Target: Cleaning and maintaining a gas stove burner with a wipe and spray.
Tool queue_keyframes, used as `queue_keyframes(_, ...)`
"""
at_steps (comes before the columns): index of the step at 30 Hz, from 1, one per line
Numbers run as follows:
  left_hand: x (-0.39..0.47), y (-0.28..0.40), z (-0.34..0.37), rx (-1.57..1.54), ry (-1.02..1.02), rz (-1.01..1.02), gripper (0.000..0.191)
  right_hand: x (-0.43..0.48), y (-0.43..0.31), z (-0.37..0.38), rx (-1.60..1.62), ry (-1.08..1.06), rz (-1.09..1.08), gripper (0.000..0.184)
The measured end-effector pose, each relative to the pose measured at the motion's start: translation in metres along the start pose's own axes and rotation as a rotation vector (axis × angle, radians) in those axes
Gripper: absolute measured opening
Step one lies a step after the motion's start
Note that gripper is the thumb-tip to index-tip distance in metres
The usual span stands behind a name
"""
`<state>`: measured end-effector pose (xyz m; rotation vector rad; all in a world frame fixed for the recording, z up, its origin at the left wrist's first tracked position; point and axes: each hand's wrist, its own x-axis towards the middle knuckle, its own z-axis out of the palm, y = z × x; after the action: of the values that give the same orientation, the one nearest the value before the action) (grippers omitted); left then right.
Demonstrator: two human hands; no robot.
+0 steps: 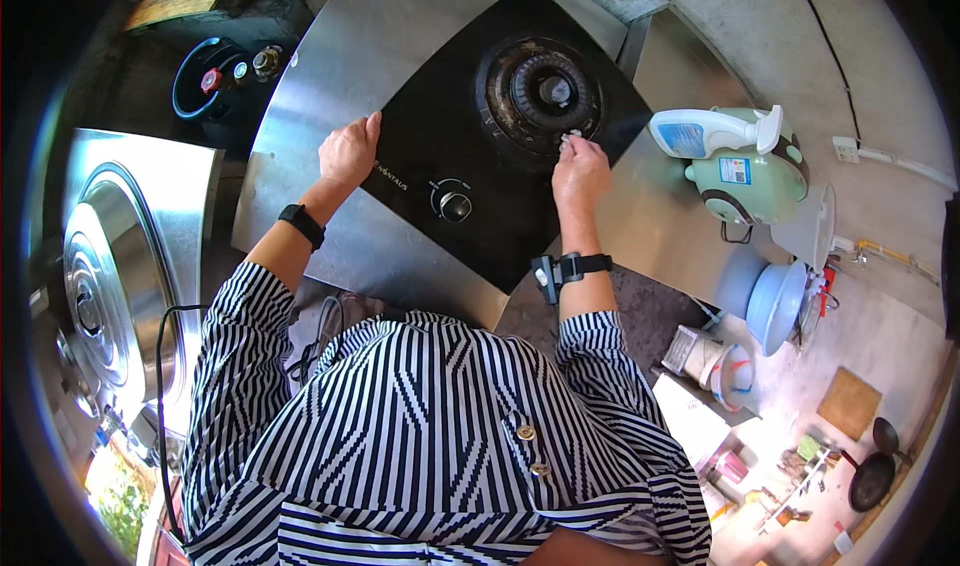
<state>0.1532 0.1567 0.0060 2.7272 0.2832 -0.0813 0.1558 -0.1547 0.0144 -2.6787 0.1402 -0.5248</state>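
Note:
A black glass-topped gas stove (420, 123) lies on a stainless steel counter before me, its round burner (553, 92) towards the back and a control knob (455, 207) at the front. My left hand (350, 148) is at the stove's left edge, fingers curled; whether it grips the edge is unclear. My right hand (581, 165) pinches a small, pale, crumpled piece (571, 136) at the near rim of the burner. What that piece is made of cannot be told. Black straps circle both wrists, the right one with a small device.
A white spray bottle (694, 132) and a green appliance (750, 176) stand on the right counter. A gas cylinder (196, 93) is at the left back, above a large lidded metal pot (112, 288). Blue basins (776, 307) are at the right, frying pans (871, 482) farther off.

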Motion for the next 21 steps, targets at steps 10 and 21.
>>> queue_keyframes(10,0.000,0.005,-0.002,0.020,-0.023,-0.020,0.049,-0.023,-0.029,0.017,0.146,0.123,0.099,0.009)
queue_keyframes(21,0.001,0.003,0.001,0.025,-0.015,-0.003,0.048,-0.010,-0.006,0.004,0.887,-0.050,0.746,0.019)
